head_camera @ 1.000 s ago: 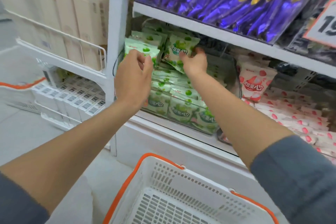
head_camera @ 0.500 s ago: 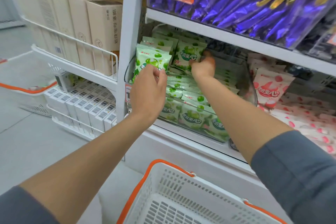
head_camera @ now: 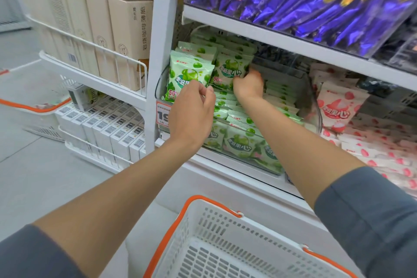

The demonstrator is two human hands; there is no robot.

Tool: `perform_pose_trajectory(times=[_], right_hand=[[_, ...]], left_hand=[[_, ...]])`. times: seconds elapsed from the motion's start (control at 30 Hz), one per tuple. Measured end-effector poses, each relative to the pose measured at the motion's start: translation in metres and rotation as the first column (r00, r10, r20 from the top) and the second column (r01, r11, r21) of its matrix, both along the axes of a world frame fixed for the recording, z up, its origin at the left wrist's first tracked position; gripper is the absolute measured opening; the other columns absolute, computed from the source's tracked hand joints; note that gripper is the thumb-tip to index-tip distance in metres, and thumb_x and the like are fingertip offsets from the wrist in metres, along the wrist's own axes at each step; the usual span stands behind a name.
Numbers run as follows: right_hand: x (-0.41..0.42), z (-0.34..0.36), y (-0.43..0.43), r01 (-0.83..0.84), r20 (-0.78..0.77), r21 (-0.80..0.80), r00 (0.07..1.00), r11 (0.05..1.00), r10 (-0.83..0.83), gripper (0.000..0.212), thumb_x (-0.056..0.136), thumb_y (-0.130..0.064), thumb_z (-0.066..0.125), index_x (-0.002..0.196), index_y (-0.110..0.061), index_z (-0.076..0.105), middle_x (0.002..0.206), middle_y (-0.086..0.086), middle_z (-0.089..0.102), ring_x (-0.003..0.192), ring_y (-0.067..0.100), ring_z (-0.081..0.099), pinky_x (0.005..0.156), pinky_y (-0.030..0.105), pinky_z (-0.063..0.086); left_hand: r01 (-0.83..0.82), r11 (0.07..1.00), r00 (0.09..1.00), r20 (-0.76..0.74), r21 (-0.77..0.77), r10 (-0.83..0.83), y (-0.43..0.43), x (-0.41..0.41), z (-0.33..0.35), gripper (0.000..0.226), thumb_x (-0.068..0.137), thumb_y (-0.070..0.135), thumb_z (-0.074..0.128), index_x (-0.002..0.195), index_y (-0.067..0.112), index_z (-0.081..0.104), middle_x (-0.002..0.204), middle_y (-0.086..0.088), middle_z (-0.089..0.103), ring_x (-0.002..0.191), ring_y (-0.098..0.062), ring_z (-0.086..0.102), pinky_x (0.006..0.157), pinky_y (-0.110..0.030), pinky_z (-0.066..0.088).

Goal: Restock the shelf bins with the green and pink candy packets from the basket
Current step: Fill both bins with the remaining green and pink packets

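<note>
One big white metal shelf (head_camera: 266, 37) stands in front of the person. On its top board lie many shiny purple bags (head_camera: 327, 2), long and crinkly. Down low, near the person, sits one white plastic basket (head_camera: 204, 221) with an orange rim and lots of little slots in its walls. A second basket (head_camera: 33, 109) like it rests on the floor far to the left.

Under the purple bags sits one clear bin (head_camera: 316, 108) with smooth see-through walls. It is packed with green packets (head_camera: 225, 106), soft and puffy, most of them lying flat in a pile. To the right of the bin lie many pink packets (head_camera: 372, 156), and one of them stands up at the back.

Two green packets stand up at the left of the bin, side by side. The left hand (head_camera: 191, 115) has its fingers curled at the bottom of the front green packet (head_camera: 189, 74) and seems to pinch it. The right hand (head_camera: 248, 84) reaches deeper in and grips the edge of the second green packet (head_camera: 230, 67), with its fingertips hidden behind it.
</note>
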State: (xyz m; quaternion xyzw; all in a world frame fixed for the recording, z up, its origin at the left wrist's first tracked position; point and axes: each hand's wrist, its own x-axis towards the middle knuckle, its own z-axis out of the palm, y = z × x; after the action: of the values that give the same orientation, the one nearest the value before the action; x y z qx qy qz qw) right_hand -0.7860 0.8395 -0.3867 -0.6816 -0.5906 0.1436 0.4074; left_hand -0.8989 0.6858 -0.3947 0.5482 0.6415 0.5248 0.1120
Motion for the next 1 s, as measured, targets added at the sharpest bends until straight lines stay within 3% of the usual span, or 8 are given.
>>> perform_pose_trajectory(times=[0.13, 0.33, 0.5, 0.63, 0.77, 0.87, 0.93, 1.0], right_hand=[[0.005, -0.001, -0.004, -0.005, -0.021, 0.058, 1.0, 0.998, 0.007, 0.038, 0.09, -0.027, 0.06, 0.124, -0.012, 0.056, 0.124, 0.009, 0.058, 0.111, 0.028, 0.058, 0.086, 0.028, 0.043], [0.012, 0.005, -0.027, -0.006, -0.034, 0.084, 0.999, 0.996, 0.009, 0.041, 0.089, -0.021, 0.059, 0.129, -0.014, 0.052, 0.124, 0.008, 0.058, 0.113, 0.026, 0.056, 0.093, 0.034, 0.048], [0.033, 0.008, -0.095, -0.235, 0.107, 0.29, 0.971, 0.928, 0.213, 0.028, 0.086, -0.008, 0.055, 0.112, -0.014, 0.061, 0.089, -0.003, 0.059, 0.074, 0.006, 0.051, 0.07, 0.024, 0.043], [0.07, -0.019, -0.165, -0.41, 0.369, 0.285, 0.881, 0.866, 0.295, 0.023, 0.088, -0.011, 0.055, 0.108, -0.015, 0.064, 0.096, -0.003, 0.062, 0.073, 0.009, 0.054, 0.064, 0.03, 0.044], [0.119, -0.09, -0.227, -0.435, 0.443, 0.0, 0.808, 0.901, 0.39, 0.027, 0.088, -0.011, 0.054, 0.112, -0.016, 0.062, 0.104, 0.001, 0.062, 0.088, 0.025, 0.06, 0.067, 0.038, 0.049], [0.158, -0.164, -0.268, -0.291, 0.315, -0.341, 0.861, 0.894, 0.4, 0.031, 0.089, -0.011, 0.051, 0.117, -0.018, 0.059, 0.109, 0.002, 0.063, 0.09, 0.026, 0.062, 0.077, 0.039, 0.051], [0.183, -0.212, -0.292, -0.186, 0.253, -0.627, 0.87, 0.757, 0.423, 0.03, 0.089, -0.01, 0.051, 0.117, -0.017, 0.059, 0.115, 0.005, 0.063, 0.101, 0.027, 0.061, 0.085, 0.035, 0.05], [0.204, -0.256, -0.318, -0.166, 0.135, -0.881, 0.81, 0.444, 0.571, 0.025, 0.092, -0.008, 0.052, 0.115, -0.009, 0.061, 0.126, 0.008, 0.059, 0.105, 0.027, 0.059, 0.087, 0.034, 0.047]], left_hand=[[0.013, 1.0, 1.0, 0.001, -0.007, -0.013, 0.001, 0.001, -0.002, 0.031, 0.101, 0.039, 0.04, 0.083, 0.016, 0.052, 0.07, 0.005, 0.052, 0.064, -0.015, 0.049, 0.056, -0.033, 0.037], [0.016, 1.0, 1.0, -0.023, -0.016, -0.016, 0.002, 0.003, -0.005, 0.027, 0.101, 0.036, 0.041, 0.082, 0.018, 0.051, 0.069, 0.007, 0.052, 0.062, -0.012, 0.048, 0.056, -0.032, 0.035], [0.087, 0.992, 0.996, -0.025, -0.09, -0.09, -0.009, 0.016, -0.005, 0.017, 0.094, 0.025, 0.046, 0.078, 0.022, 0.052, 0.068, 0.005, 0.058, 0.065, -0.018, 0.056, 0.059, -0.034, 0.044], [0.199, 0.96, 0.979, -0.012, -0.196, -0.206, -0.032, 0.049, -0.023, 0.018, 0.091, 0.025, 0.051, 0.073, 0.022, 0.054, 0.068, 0.002, 0.06, 0.068, -0.024, 0.057, 0.06, -0.035, 0.043], [0.334, 0.811, 0.918, -0.027, -0.48, -0.395, -0.066, 0.098, -0.073, 0.024, 0.088, 0.025, 0.055, 0.065, 0.021, 0.052, 0.075, -0.004, 0.06, 0.079, -0.029, 0.058, 0.065, -0.033, 0.04], [0.318, 0.553, 0.771, -0.13, -0.77, -0.624, -0.089, 0.119, -0.126, 0.017, 0.09, 0.024, 0.055, 0.086, 0.012, 0.066, 0.095, -0.009, 0.07, 0.092, -0.028, 0.066, 0.078, -0.035, 0.052], [0.28, 0.425, 0.645, -0.159, -0.861, -0.747, -0.099, 0.123, -0.155, 0.015, 0.091, 0.023, 0.055, 0.088, 0.011, 0.061, 0.11, -0.01, 0.067, 0.098, -0.026, 0.064, 0.084, -0.033, 0.051], [0.229, 0.331, 0.542, -0.163, -0.916, -0.825, -0.109, 0.123, -0.176, 0.015, 0.092, 0.022, 0.052, 0.08, 0.014, 0.054, 0.104, -0.009, 0.065, 0.089, -0.023, 0.06, 0.078, -0.03, 0.048]])
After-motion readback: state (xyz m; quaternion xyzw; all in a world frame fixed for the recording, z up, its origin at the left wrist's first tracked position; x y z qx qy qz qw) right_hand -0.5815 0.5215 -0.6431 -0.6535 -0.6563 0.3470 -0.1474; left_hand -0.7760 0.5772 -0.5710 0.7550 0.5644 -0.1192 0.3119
